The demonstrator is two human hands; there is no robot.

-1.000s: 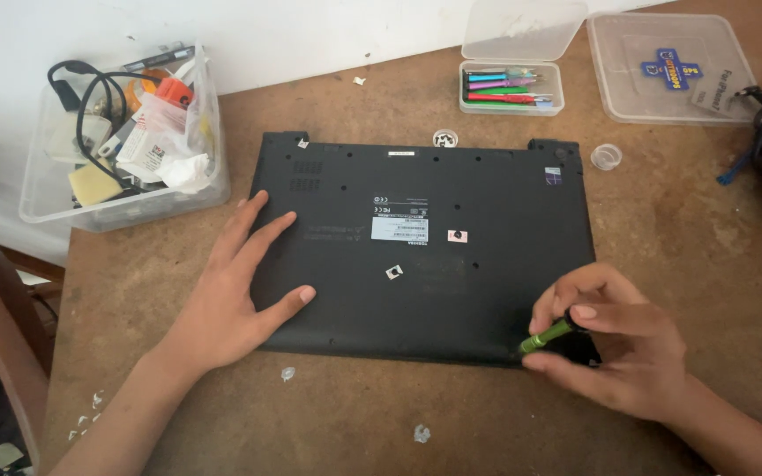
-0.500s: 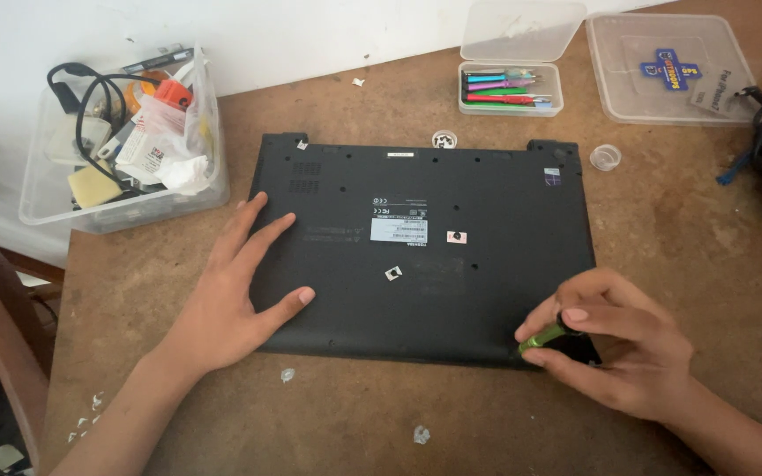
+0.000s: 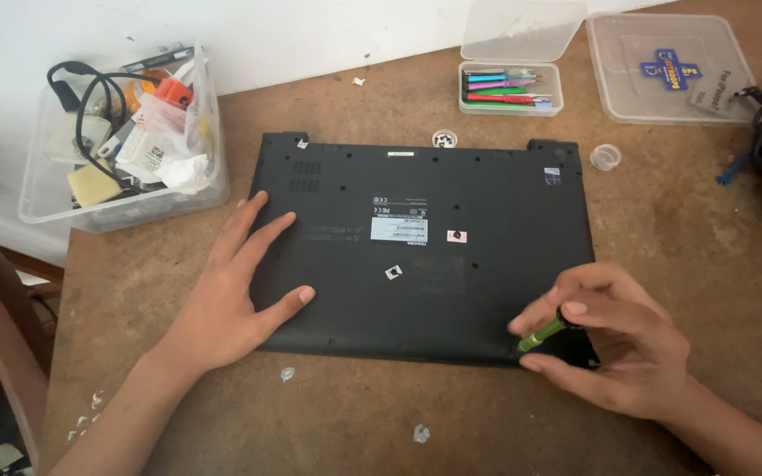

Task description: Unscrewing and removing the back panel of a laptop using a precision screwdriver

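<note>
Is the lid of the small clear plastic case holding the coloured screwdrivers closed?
No, the small clear plastic case has its hinged lid flipped open, exposing the coloured screwdrivers.

The left hand [image 3: 231,295] lies flat, palm down, with its fingers spread. The right hand [image 3: 615,344] is curled, its fingertips [image 3: 575,308] pinched together near the front edge.

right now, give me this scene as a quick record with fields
left hand: left hand flat on the upturned black laptop
right hand: right hand holds a green screwdriver at the laptop's near right corner
surface: brown table
left bin: clear bin of cables and parts
back: open case of coloured tools, clear lidded box
</note>
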